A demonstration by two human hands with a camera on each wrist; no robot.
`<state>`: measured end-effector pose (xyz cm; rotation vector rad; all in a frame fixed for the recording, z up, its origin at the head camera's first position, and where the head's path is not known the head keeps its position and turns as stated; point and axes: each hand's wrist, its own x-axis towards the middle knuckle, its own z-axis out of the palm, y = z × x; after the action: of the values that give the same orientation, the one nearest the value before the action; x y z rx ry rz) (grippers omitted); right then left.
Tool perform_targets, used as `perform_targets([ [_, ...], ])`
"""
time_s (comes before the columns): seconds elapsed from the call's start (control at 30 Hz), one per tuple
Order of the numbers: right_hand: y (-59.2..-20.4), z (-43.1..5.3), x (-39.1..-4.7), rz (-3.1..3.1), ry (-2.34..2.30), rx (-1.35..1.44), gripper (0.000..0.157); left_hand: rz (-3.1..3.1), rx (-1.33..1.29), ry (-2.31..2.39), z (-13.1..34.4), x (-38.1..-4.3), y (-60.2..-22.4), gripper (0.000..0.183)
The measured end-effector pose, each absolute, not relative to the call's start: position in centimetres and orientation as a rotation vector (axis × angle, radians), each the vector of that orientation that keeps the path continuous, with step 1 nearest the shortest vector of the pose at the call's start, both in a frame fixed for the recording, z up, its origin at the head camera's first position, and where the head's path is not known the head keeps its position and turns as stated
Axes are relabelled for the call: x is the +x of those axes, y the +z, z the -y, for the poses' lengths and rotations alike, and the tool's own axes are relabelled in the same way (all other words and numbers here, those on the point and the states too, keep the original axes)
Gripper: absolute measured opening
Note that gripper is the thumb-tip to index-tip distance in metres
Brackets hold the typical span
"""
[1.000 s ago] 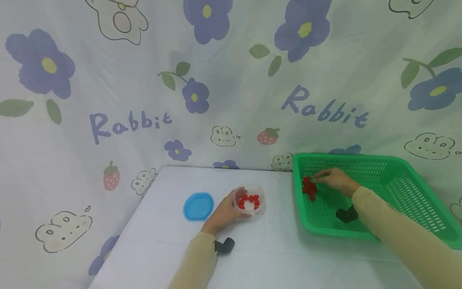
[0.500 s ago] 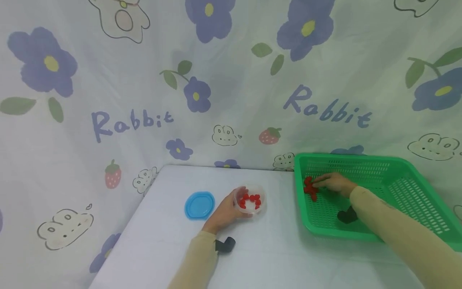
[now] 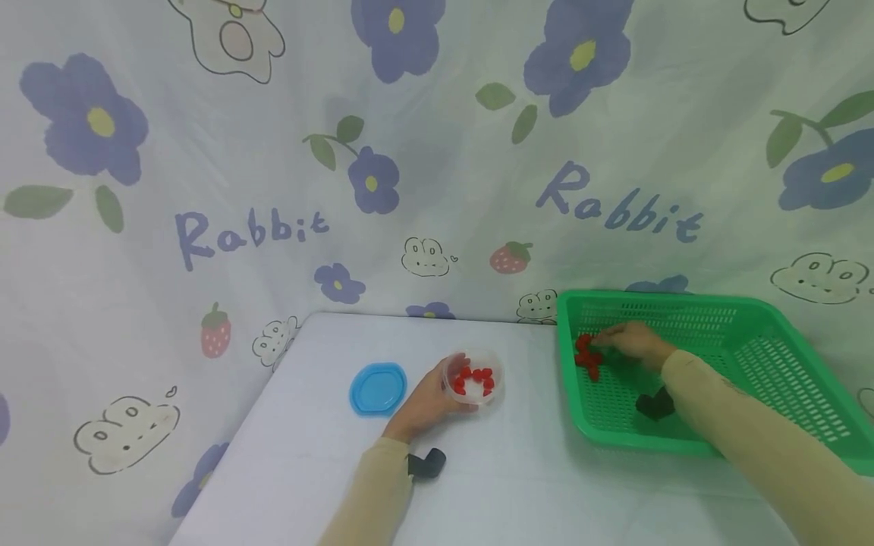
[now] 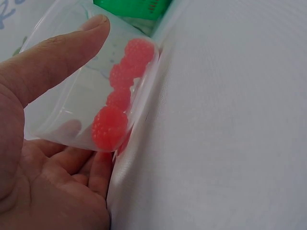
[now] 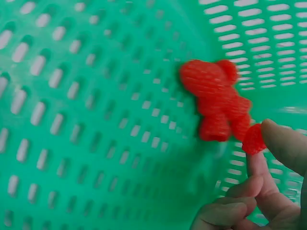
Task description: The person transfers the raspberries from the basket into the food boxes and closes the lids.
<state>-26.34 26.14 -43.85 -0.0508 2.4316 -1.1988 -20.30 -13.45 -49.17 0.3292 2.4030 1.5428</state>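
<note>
My left hand [image 3: 425, 406] holds a clear plastic tub [image 3: 473, 389] on the white table, thumb on one side and fingers round the other. Several red raspberries [image 4: 109, 128] lie along the tub's bottom. Inside the green basket [image 3: 635, 440], my right hand [image 3: 631, 340] is at the left end. Thumb and forefinger pinch one raspberry [image 5: 253, 140], seen in the right wrist view. Right beside it, a small heap of raspberries [image 5: 211, 98] rests on the basket's slotted floor.
A blue lid [image 3: 378, 389] lies on the table [image 3: 300, 485] to the left of the tub. The basket takes up the table's right side. Behind everything hangs a printed cloth [image 3: 444, 189] with flowers and rabbits.
The right hand's fingers have shifted slightly at the raspberry heap inside the basket. My left hand and the tub stay in place; the head view has shifted a little.
</note>
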Motion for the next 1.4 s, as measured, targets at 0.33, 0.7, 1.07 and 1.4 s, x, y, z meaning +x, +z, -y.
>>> perform_targets([
  [0.33, -41.5, -26.1, -25.8, -2.419, -1.259, -0.103, 0.059, -2.398, 0.349, 1.548, 13.5, -20.5, -49.4, 0.095],
  [0.7, -37.7, -24.5, -23.5, -2.476, -1.322, -0.096, 0.069, -2.411, 0.350, 1.536, 13.4, -20.5, -49.3, 0.094],
  [1.07, -36.0, -21.9, -20.9, -2.550, -1.359, -0.138, 0.054, -2.406, 0.341, 1.553, 13.4, -20.4, -49.4, 0.093],
  [1.4, -34.4, -19.2, -18.9, -2.514, -1.435, -0.246, 0.041, -2.440, 0.345, 1.511, 13.4, -20.1, -48.9, 0.094],
])
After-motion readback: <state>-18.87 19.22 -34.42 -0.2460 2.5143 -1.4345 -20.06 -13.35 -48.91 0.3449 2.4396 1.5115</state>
